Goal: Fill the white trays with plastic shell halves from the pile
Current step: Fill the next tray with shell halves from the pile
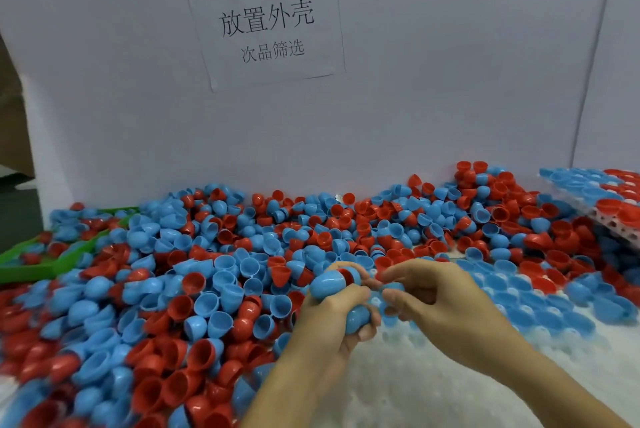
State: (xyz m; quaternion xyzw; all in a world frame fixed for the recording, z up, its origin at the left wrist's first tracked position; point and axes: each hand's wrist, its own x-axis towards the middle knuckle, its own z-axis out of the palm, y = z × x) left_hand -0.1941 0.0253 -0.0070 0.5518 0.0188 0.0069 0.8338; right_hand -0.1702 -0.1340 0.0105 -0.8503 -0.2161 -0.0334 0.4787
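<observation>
Open room only over the white tray (433,389).
Left of tray: shell pile (173,289); behind: wall (415,98); right: stacked trays (616,219).

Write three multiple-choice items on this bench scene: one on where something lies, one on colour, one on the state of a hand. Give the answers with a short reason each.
1. Where does the green tray lie?
A. at the left edge, partly buried by the pile
B. on top of the white tray at the right
C. leaning upright on the back wall

2. What colours are the shell halves in the pile?
A. green and yellow
B. red and blue
C. white only

3. What is the left hand doing?
A. lying flat and open
B. gripping blue shells
C. pointing at the paper sign

Answers:
1 A: green edges show among shells at the left.
2 B: only red and blue halves are visible.
3 B: its fingers curl round blue shells, close to the right hand, above the white tray.
</observation>
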